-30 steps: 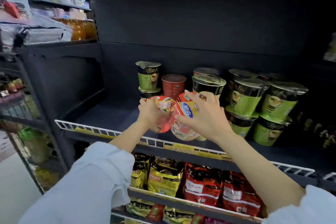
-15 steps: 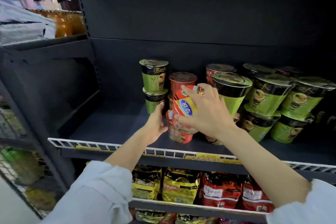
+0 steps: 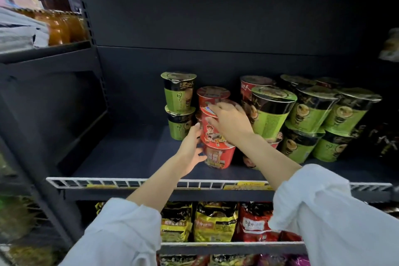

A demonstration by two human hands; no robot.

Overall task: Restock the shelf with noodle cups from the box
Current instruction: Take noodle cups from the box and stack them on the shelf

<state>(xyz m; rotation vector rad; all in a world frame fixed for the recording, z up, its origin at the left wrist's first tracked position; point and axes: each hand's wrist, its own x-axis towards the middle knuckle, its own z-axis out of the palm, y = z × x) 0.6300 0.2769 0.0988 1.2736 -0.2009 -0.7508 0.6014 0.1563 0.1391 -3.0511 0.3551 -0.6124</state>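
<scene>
Two red noodle cups are stacked on the dark shelf [image 3: 129, 157]. The lower red cup [image 3: 219, 156] stands on the shelf floor, and the upper red cup [image 3: 212, 129] sits on top of it. My right hand [image 3: 228, 122] grips the upper cup from its top and right side. My left hand [image 3: 191, 149] touches the left side of the stack with its fingers spread. Another red cup [image 3: 212, 94] stands just behind. The box is not in view.
Two stacked green cups [image 3: 179, 103] stand left of the red stack, and several green cups [image 3: 311, 119] fill the right side. A white wire rail [image 3: 108, 182] edges the shelf front. Noodle packets [image 3: 213, 222] fill the shelf below. Bottles [image 3: 62, 28] stand on the left rack.
Both hands have moved forward into the shelf. The two red cups went from being held in the air in front of the rail to standing stacked on the shelf floor.
</scene>
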